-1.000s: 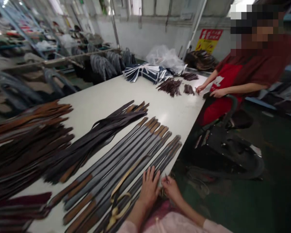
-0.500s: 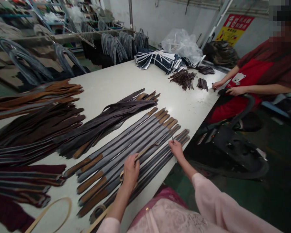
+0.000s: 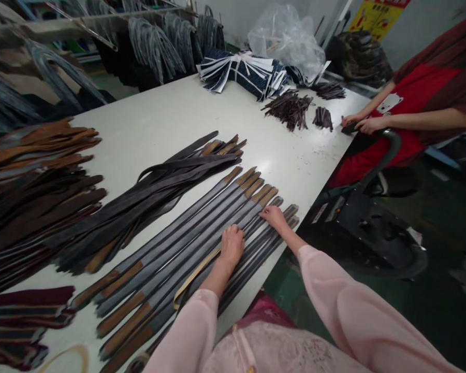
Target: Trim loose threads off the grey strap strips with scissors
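Long grey fabric strips (image 3: 196, 228) with tan-brown ends lie side by side along the table's near edge. My left hand (image 3: 233, 246) is over the nearer strips with its fingers curled down. A narrow tan tape (image 3: 196, 272) runs out from under it towards my body and loops at the lower end; the tape's other end is hidden. My right hand (image 3: 274, 216) is at the far ends of the strips. Its fingers are pinched together, and what they hold is too small to make out.
Dark grey strips (image 3: 151, 199) lie in a loose pile beyond the row. Brown and maroon bundles (image 3: 39, 207) fill the table's left side. Short dark pieces (image 3: 289, 110) and a tied navy-white bundle (image 3: 244, 72) sit farther back. A co-worker in a red apron (image 3: 423, 98) works at right.
My left hand has moved forward and right along the strips, and the tape's free end no longer shows beyond it. My right hand has shifted slightly left towards it. The view has tilted down.
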Action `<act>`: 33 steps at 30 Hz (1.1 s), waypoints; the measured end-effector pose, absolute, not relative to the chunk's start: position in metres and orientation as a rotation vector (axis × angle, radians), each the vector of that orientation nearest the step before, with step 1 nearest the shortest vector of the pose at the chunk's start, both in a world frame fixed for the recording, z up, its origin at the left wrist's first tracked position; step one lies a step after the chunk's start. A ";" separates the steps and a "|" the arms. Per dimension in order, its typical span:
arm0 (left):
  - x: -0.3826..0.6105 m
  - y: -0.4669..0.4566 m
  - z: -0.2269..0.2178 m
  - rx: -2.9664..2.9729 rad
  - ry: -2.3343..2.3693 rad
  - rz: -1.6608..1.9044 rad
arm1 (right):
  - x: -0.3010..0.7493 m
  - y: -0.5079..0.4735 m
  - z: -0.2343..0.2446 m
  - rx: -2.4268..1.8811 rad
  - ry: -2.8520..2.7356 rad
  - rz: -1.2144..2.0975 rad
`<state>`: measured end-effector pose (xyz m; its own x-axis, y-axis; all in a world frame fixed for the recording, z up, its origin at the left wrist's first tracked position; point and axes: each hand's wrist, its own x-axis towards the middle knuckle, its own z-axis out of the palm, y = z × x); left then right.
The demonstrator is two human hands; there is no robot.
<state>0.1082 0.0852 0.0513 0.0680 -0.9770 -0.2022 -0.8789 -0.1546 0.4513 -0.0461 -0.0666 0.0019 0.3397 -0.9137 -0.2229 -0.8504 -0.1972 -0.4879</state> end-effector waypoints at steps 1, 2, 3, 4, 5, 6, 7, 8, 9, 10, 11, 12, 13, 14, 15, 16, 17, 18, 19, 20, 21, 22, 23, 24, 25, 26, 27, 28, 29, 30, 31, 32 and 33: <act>0.107 0.084 0.052 2.153 -1.839 -0.724 | -0.046 -0.068 0.001 -2.070 1.539 -0.143; 0.106 0.084 0.053 2.176 -1.768 -0.776 | -0.046 -0.069 0.001 -2.067 1.537 -0.133; 0.105 0.083 0.053 2.199 -1.684 -0.838 | -0.047 -0.070 0.001 -2.067 1.534 -0.126; 0.104 0.084 0.053 2.220 -1.596 -0.905 | -0.047 -0.070 0.001 -2.068 1.533 -0.123; 0.104 0.084 0.053 2.237 -1.513 -0.968 | -0.047 -0.071 0.000 -2.071 1.534 -0.121; 0.104 0.085 0.052 2.250 -1.447 -1.019 | -0.048 -0.072 0.000 -2.073 1.534 -0.117; 0.105 0.087 0.050 2.258 -1.403 -1.055 | -0.048 -0.072 0.000 -2.075 1.535 -0.112; 0.106 0.089 0.047 2.260 -1.352 -1.093 | -0.048 -0.072 0.000 -2.077 1.536 -0.106; 0.108 0.092 0.045 2.256 -1.303 -1.130 | -0.048 -0.073 0.000 -2.080 1.534 -0.100; 0.110 0.096 0.042 2.250 -1.258 -1.162 | -0.048 -0.073 0.000 -2.082 1.531 -0.094; 0.113 0.100 0.039 2.244 -1.217 -1.191 | -0.048 -0.073 0.000 -2.084 1.528 -0.089; 0.116 0.106 0.036 2.239 -1.180 -1.216 | -0.047 -0.073 0.001 -2.084 1.526 -0.084; 0.120 0.113 0.034 2.237 -1.146 -1.238 | -0.047 -0.073 0.001 -2.083 1.525 -0.080; 0.124 0.121 0.032 2.236 -1.115 -1.257 | -0.047 -0.073 0.002 -2.082 1.523 -0.076; 0.128 0.130 0.030 2.238 -1.085 -1.274 | -0.047 -0.073 0.003 -2.079 1.525 -0.070; 0.132 0.139 0.028 2.244 -1.056 -1.289 | -0.047 -0.072 0.004 -2.076 1.531 -0.065; 0.137 0.149 0.027 2.252 -1.027 -1.302 | -0.047 -0.072 0.005 -2.072 1.539 -0.060; 0.142 0.160 0.027 2.265 -0.997 -1.313 | -0.047 -0.072 0.005 -2.068 1.549 -0.056; 0.148 0.170 0.026 2.280 -0.968 -1.326 | -0.047 -0.072 0.006 -2.063 1.557 -0.053; 0.154 0.181 0.027 2.296 -0.940 -1.339 | -0.047 -0.071 0.006 -2.060 1.563 -0.049; 0.161 0.191 0.028 2.312 -0.913 -1.353 | -0.048 -0.071 0.006 -2.060 1.561 -0.048; 0.167 0.201 0.029 2.327 -0.891 -1.369 | -0.048 -0.071 0.006 -2.065 1.555 -0.048; 0.173 0.209 0.030 2.338 -0.868 -1.385 | -0.048 -0.070 0.006 -2.072 1.547 -0.049; 0.179 0.217 0.031 2.346 -0.844 -1.405 | -0.048 -0.070 0.006 -2.081 1.539 -0.052; 0.184 0.224 0.031 2.353 -0.817 -1.422 | -0.049 -0.070 0.006 -2.090 1.533 -0.059; 0.189 0.230 0.032 2.362 -0.788 -1.434 | -0.049 -0.070 0.005 -2.098 1.531 -0.070; 0.192 0.235 0.032 2.373 -0.761 -1.441 | -0.049 -0.070 0.005 -2.103 1.530 -0.082; 0.195 0.239 0.031 2.390 -0.744 -1.443 | -0.049 -0.070 0.005 -2.105 1.530 -0.092; 0.197 0.242 0.030 2.412 -0.738 -1.440 | -0.049 -0.070 0.005 -2.103 1.530 -0.096; 0.199 0.245 0.029 2.437 -0.742 -1.434 | -0.049 -0.070 0.005 -2.099 1.531 -0.094; 0.200 0.247 0.028 2.462 -0.748 -1.428 | -0.049 -0.070 0.005 -2.092 1.532 -0.088; 0.200 0.248 0.027 2.485 -0.753 -1.425 | -0.050 -0.069 0.005 -2.085 1.532 -0.081; 0.200 0.248 0.027 2.505 -0.754 -1.421 | -0.050 -0.069 0.006 -2.079 1.533 -0.075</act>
